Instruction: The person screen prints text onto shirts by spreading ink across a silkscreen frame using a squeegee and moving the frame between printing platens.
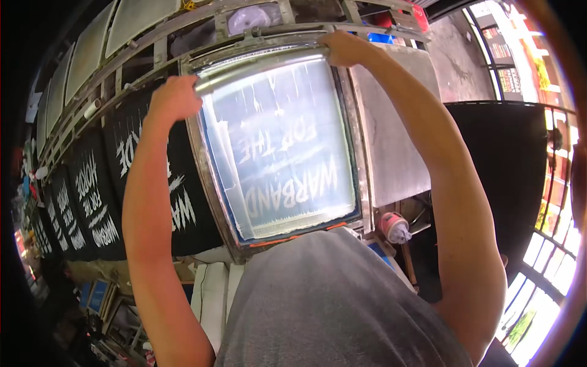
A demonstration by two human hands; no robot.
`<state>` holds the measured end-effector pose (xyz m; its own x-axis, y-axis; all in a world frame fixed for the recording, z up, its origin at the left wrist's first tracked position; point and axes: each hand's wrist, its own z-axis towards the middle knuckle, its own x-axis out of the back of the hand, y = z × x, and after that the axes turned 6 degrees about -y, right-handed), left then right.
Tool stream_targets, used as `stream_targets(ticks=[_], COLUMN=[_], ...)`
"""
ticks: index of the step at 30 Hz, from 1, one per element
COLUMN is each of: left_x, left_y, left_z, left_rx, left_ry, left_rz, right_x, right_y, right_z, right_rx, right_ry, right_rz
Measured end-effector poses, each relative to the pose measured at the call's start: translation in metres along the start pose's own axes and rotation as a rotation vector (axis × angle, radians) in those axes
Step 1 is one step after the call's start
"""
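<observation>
A long squeegee [263,66] spans the far end of a screen-printing frame [361,159], slightly tilted in view. My left hand [176,98] is closed around its left end, and my right hand [343,49] grips the right end; some fingers are hidden. Below the squeegee, the pale blue mesh [275,116] shows the words "FOR THE WARBAND" upside down, with white ink streaks near the top. Thicker white ink lies along the near edge and the left side. Orange tape marks the frame's near edge, close to my grey shirt.
Black printed fabric panels [92,196] with white lettering run along the table to the left. A bare grey board [397,128] lies to the right. Below it stands a pinkish bucket [394,227] with a whitish bundle. Metal rails [162,52] line the table's far side.
</observation>
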<state>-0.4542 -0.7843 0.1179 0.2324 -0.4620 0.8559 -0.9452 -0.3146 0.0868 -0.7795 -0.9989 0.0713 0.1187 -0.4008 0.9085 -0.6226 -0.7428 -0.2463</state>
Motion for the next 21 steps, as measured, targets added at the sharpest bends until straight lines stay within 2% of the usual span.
stream_targets(ticks=[2, 7, 10, 16, 18, 20, 21], left_x=[0.007, 0.015, 0.011, -0.006, -0.008, -0.006, -0.011], left_y=[0.001, 0.004, 0.01, 0.008, 0.008, 0.016, 0.015], left_z=[0.016, 0.041, 0.052, 0.067, 0.066, 0.053, 0.051], left_rx=[-0.045, -0.071, -0.044, -0.054, -0.063, -0.052, -0.056], left_ry=[0.143, 0.132, 0.118, 0.111, 0.12, -0.013, -0.013], left_rz=[0.066, 0.105, 0.134, 0.175, 0.184, 0.166, 0.167], right_x=[0.002, -0.024, -0.027, -0.037, -0.047, -0.061, -0.062], right_y=[0.005, 0.039, 0.04, 0.031, 0.025, 0.025, 0.018], right_z=[0.012, 0.039, 0.044, 0.025, 0.01, -0.001, -0.01], right_rx=[-0.064, -0.02, -0.079, -0.135, -0.144, -0.151, -0.147], right_ry=[-0.063, 0.084, -0.026, -0.111, -0.064, -0.002, -0.038], right_rz=[-0.084, -0.061, -0.129, -0.145, -0.063, -0.02, -0.035])
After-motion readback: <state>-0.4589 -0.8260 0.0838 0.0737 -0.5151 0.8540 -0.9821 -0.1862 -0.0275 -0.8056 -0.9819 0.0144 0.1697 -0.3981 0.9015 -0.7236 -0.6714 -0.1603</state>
